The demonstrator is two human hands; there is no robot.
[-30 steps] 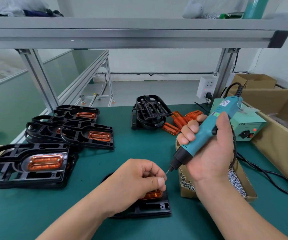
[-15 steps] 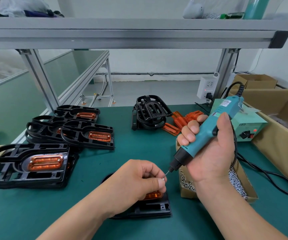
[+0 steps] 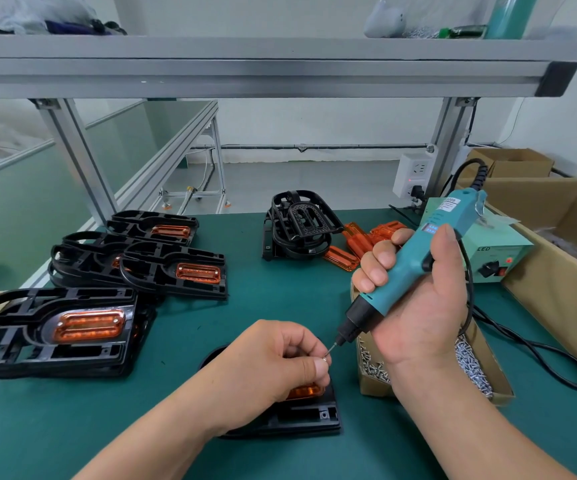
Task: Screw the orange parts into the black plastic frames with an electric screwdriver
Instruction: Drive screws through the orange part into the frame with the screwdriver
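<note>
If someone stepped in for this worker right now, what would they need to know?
Left hand pinches a small screw at the bit; right hand grips the electric screwdriver.
Current black frame lies under the left hand, orange part in it.
Done, apparently: fitted frames piled left.
Left: bare frames and loose orange parts at the back; screws in the cardboard box.

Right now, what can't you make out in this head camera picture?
Head view:
Black plastic frame: mostly hidden under the left hand; only a corner and a sliver of its orange part show.
Small silver screw at the teal electric screwdriver's bit: too small to tell if seated.
Cardboard screw box: partly hidden behind the right hand.
</note>
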